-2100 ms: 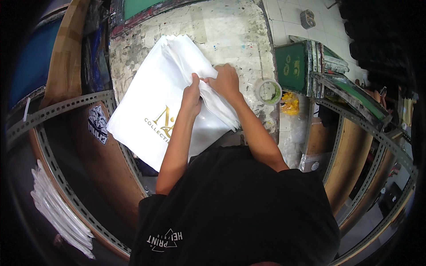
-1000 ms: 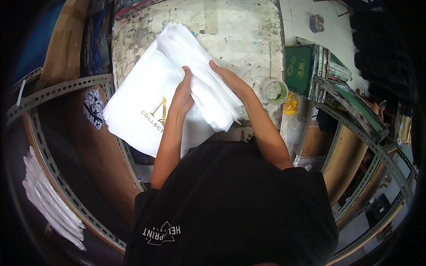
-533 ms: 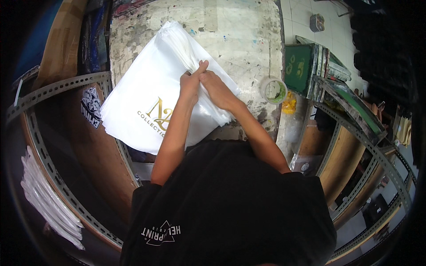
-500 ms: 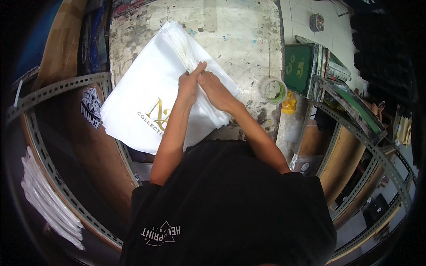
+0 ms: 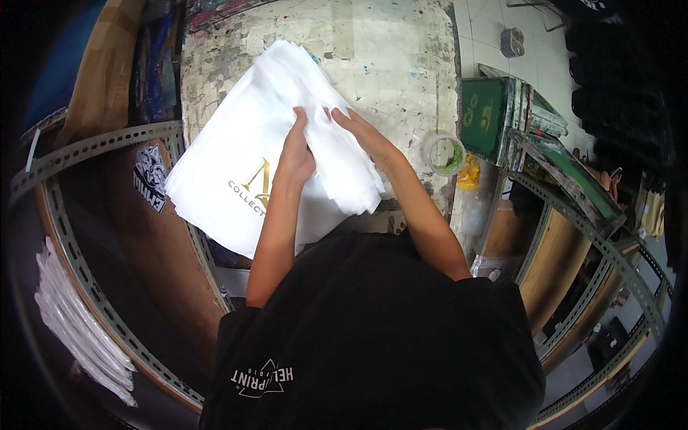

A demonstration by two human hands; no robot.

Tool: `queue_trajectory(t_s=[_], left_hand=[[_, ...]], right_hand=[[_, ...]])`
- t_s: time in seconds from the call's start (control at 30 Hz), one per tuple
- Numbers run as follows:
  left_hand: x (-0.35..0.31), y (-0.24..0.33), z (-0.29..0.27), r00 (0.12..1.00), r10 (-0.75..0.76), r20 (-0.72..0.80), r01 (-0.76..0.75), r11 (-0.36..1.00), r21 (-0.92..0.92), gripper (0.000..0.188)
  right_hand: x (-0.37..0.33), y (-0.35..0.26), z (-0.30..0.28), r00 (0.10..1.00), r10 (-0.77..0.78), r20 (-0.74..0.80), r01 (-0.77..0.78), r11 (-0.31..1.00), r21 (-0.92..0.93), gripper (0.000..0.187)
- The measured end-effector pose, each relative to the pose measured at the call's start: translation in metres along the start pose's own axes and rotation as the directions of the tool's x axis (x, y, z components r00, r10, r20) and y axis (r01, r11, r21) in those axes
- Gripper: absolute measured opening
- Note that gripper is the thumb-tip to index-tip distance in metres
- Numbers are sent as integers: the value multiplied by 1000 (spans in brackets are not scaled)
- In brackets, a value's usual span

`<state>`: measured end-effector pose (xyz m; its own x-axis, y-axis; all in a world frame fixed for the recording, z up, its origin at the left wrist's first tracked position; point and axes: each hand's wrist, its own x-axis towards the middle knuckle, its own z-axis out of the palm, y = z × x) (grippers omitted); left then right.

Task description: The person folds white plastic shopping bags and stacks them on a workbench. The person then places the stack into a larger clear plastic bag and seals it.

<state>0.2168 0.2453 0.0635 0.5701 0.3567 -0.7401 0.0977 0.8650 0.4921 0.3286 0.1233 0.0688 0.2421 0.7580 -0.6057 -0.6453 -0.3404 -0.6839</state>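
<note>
A thick stack of white fabric pieces (image 5: 226,154) lies slantwise before me, with gold and dark print on its top face. Its right part is folded over into a loose, rumpled flap (image 5: 340,161). My left hand (image 5: 295,150) grips the flap's left side, thumb upward and the other fingers mostly hidden by cloth. Against the flap's right side, my right hand (image 5: 367,138) holds the layers with bent fingers, partly covered by fabric. The two hands are apart, with cloth between them.
The stack rests on a paint-stained worktable (image 5: 401,79). A tape roll (image 5: 443,154) lies near its right edge, beside a yellow item (image 5: 468,172). Green framed screens (image 5: 481,115) lean further right. Metal shelving (image 5: 93,147) flanks me, with plastic-wrapped white packs (image 5: 79,326) at lower left.
My hands have moved apart from being close together. The tightly bunched fold between them has loosened and spread into a wider flap. The stack has shifted slightly.
</note>
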Motion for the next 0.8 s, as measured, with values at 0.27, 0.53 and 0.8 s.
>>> queue_trajectory(t_s=[0.27,0.53,0.8], left_hand=[[-5,-1,-9,997,-45,-57,54,985,164,33],[-18,16,-3,991,7,-132,42,928,369,40],[-9,5,5,972,88,-216,-43,978,204,46]], right_hand=[[22,36,-17,970,-7,-243,-16,995,-95,81],[60,12,-28,956,-177,-235,-16,768,-640,59],[92,-11,-10,941,-218,-259,-102,548,-830,57]])
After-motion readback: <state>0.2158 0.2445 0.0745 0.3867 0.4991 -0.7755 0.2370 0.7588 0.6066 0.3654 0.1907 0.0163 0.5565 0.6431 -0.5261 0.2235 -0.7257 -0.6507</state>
